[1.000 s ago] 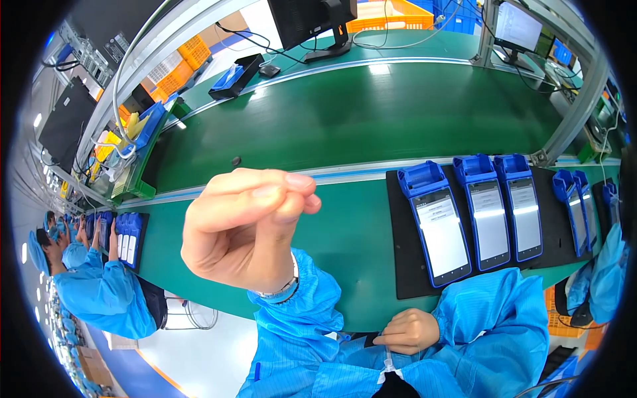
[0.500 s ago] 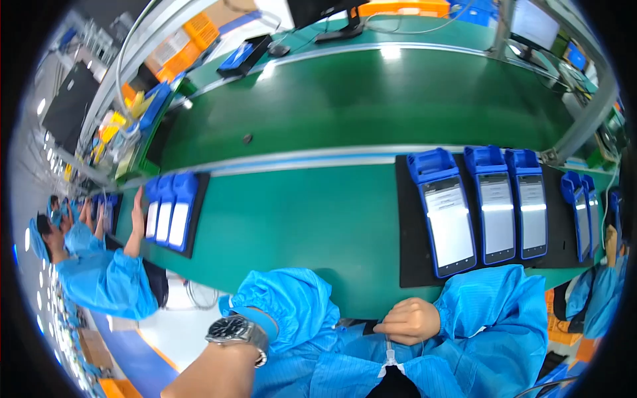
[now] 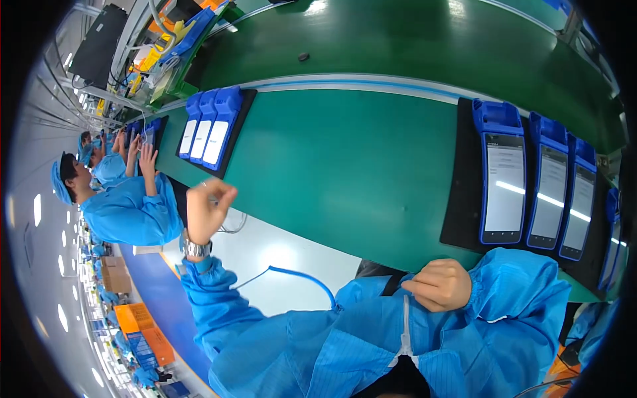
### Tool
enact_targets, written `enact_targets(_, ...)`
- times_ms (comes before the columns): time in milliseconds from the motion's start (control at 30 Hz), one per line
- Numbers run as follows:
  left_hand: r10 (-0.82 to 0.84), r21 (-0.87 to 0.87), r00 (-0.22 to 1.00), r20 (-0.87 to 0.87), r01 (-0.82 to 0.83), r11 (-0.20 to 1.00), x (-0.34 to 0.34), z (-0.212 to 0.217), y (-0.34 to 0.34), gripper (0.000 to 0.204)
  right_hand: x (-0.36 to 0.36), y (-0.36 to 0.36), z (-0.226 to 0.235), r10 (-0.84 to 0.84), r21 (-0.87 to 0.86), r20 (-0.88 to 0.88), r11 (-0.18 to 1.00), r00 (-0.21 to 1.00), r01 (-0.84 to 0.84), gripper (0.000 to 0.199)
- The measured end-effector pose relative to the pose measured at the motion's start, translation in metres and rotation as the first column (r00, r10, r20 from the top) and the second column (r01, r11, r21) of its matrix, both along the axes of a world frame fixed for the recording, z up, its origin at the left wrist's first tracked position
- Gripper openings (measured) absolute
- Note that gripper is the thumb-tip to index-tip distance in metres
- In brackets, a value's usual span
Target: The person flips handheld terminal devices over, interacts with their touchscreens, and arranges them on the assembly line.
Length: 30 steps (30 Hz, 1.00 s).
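At the flat green tabletop point(image 3: 332, 172)'s near edge, the bare left hand point(image 3: 207, 211) curls, fingertip contact unclear, the bare right hand point(image 3: 441, 285) bunches its fingers together, and blue-cased rectangular handheld terminals point(image 3: 549, 192) lie on a black mat point(image 3: 464, 199) at the tabletop's right.

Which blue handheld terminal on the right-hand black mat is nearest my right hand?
The leftmost blue handheld terminal on that mat: its lower end is closest to your right hand, while the other terminals lie farther right.
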State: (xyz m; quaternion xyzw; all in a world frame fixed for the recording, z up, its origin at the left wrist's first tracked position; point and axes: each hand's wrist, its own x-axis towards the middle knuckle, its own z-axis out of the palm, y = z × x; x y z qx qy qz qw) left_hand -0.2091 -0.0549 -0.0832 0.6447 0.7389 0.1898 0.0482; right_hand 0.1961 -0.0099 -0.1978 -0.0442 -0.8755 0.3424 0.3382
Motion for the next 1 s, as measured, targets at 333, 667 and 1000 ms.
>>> enact_targets(333,0.16,-0.19,0.862,-0.48,-0.281,0.941,-0.106,-0.063,-0.013,0.017,-0.001,-0.001,-0.003,-0.019,0.064,0.033,0.998,0.999,0.017,0.02)
enact_targets(667,-0.091,-0.046,0.675,-0.733,0.083,0.995,-0.127,-0.102,0.069,0.017,0.0,-0.003,-0.007,-0.017,0.111,0.08,0.994,0.997,0.008,0.011)
enact_targets(1000,-0.001,0.01,0.79,-0.613,0.009,1.0,-0.146,-0.07,0.054,0.027,0.002,-0.003,-0.004,0.013,0.057,0.102,0.998,0.995,-0.019,0.011)
